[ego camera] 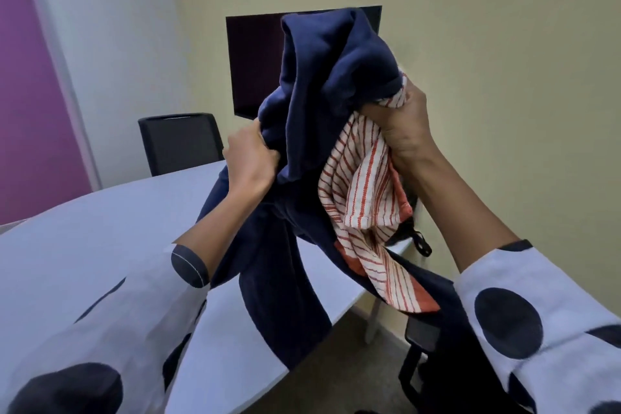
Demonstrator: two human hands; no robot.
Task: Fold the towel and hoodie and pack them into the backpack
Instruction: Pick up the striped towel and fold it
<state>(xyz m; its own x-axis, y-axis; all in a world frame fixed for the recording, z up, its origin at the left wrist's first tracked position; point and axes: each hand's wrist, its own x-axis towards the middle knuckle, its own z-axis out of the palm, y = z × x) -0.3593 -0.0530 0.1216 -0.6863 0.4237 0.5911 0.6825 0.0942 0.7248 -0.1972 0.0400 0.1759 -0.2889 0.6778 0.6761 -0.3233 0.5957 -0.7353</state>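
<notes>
Over a pale table [100, 228] in a cream-walled room, I see my left hand [250, 158] clenched on the navy hoodie [322, 84], raised high. My right hand [401, 126] grips hoodie and striped towel [363, 191] together; a dark backpack [411, 233] peeks out behind them at the table's far right edge.

Hoodie [322, 84] left of towel [363, 191], both above table [100, 228]

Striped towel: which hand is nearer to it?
Right. The right hand clutches the striped towel at its top, bunched together with the navy hoodie. The left hand holds only the hoodie, apart from the towel.
</notes>
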